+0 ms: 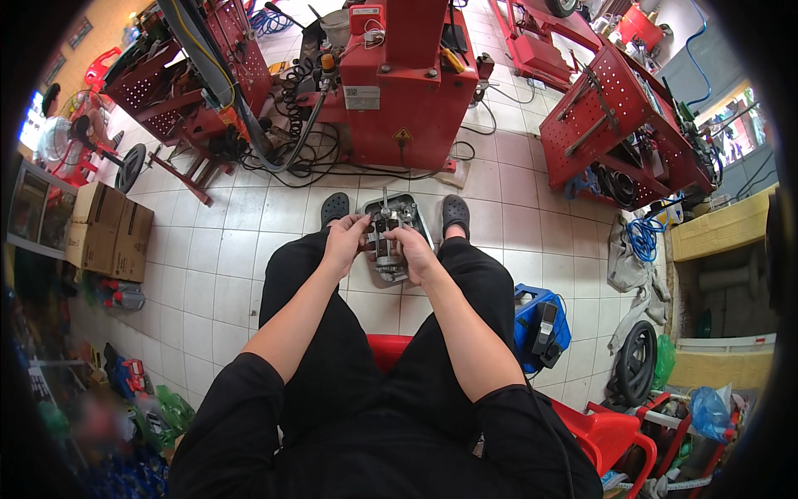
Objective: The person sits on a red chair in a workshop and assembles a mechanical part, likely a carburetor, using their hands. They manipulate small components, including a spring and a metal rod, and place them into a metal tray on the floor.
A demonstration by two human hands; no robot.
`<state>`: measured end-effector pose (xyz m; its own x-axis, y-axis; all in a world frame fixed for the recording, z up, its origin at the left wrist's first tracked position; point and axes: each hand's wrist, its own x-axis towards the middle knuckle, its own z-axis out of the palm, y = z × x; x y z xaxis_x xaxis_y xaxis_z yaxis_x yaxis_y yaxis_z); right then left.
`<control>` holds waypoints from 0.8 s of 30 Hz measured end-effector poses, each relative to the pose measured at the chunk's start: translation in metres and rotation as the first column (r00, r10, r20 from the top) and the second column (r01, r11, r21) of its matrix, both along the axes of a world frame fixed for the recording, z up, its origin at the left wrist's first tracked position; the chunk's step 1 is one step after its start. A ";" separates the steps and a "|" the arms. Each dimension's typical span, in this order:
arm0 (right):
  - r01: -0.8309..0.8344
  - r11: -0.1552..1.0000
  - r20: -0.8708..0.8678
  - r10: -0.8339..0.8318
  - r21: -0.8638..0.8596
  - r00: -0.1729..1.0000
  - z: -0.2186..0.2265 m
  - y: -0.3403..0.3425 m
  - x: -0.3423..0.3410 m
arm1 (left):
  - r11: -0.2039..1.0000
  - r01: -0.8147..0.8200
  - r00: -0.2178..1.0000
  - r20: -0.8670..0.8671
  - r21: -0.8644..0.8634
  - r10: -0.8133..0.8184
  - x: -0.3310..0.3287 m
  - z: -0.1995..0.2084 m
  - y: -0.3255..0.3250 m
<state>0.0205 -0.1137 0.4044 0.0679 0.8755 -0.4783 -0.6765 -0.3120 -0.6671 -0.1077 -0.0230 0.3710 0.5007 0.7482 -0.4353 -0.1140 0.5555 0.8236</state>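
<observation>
Between my knees, my left hand [344,241] and my right hand [414,251] hold a grey metal mechanical part [385,226] from either side. A thin shaft points away from me at its far end, and a rounded, ring-like end faces me. What kind of part it is, I cannot make out. The fingers of both hands are bent against its sides. Below it on the tiled floor lies a grey tray [426,226] with metal pieces in it, partly hidden by the part and my hands.
A red machine base [416,125] stands ahead, with black cables [312,162] on the floor. To the right are a red perforated cart [582,125] and a blue case [540,324]. Cardboard boxes [108,233] stand left. I sit on a red chair [598,432].
</observation>
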 end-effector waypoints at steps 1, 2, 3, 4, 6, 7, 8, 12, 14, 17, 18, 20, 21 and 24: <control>-0.008 1.000 0.055 0.007 0.018 0.998 0.001 0.000 0.000 | 1.000 -0.014 1.000 0.004 0.002 0.013 0.000 -0.003 0.001; 0.012 1.000 0.081 -0.014 0.025 0.997 0.001 0.000 -0.001 | 1.000 -0.027 1.000 0.007 0.005 0.027 0.000 -0.006 0.002; 0.032 0.999 0.107 -0.035 0.033 0.994 0.000 0.001 -0.002 | 0.999 -0.041 0.999 0.011 0.007 0.041 0.000 -0.009 0.003; 0.053 0.998 0.132 -0.058 0.040 0.989 0.001 0.002 -0.003 | 0.999 -0.052 0.999 0.005 0.004 0.052 0.000 -0.006 0.003; 0.045 0.999 0.131 -0.044 0.002 0.990 0.004 0.000 0.001 | 0.997 -0.074 0.997 -0.007 -0.001 0.074 -0.002 -0.002 0.003; 0.037 0.999 0.130 -0.035 -0.016 0.991 0.006 -0.001 0.002 | 0.994 -0.082 0.996 0.035 -0.074 0.085 -0.003 -0.002 0.004; 0.039 0.999 0.106 -0.038 -0.004 0.994 0.007 -0.001 0.003 | 0.985 -0.087 0.992 0.077 -0.146 0.099 -0.003 -0.002 0.006; 0.054 0.998 0.063 -0.056 0.034 0.996 0.003 -0.001 0.004 | 0.921 0.040 0.949 0.302 -0.388 0.086 -0.010 -0.002 0.007; 0.045 0.998 0.070 -0.048 0.047 0.996 0.002 0.000 0.004 | 0.907 0.056 0.929 0.355 -0.418 0.106 -0.010 0.001 0.008; 0.021 0.998 0.067 -0.024 0.053 0.997 0.003 0.000 0.004 | 0.919 0.039 0.925 0.362 -0.393 0.116 -0.009 -0.003 0.009; 0.025 0.999 0.054 -0.027 0.047 0.998 0.002 0.001 0.003 | 0.927 0.025 0.928 0.353 -0.373 0.117 -0.010 -0.005 0.010; 0.044 0.998 0.010 -0.045 0.044 0.999 -0.004 0.001 0.006 | 0.960 0.003 0.967 0.245 -0.281 0.068 -0.006 -0.004 0.005; 0.056 0.997 -0.022 -0.055 0.046 0.998 -0.010 0.002 0.007 | 0.973 -0.004 0.981 0.189 -0.232 0.049 -0.003 -0.003 0.004; 0.077 0.996 -0.068 -0.075 0.038 0.995 -0.016 0.002 0.011 | 0.975 -0.009 0.969 0.239 -0.224 0.064 0.001 0.004 0.002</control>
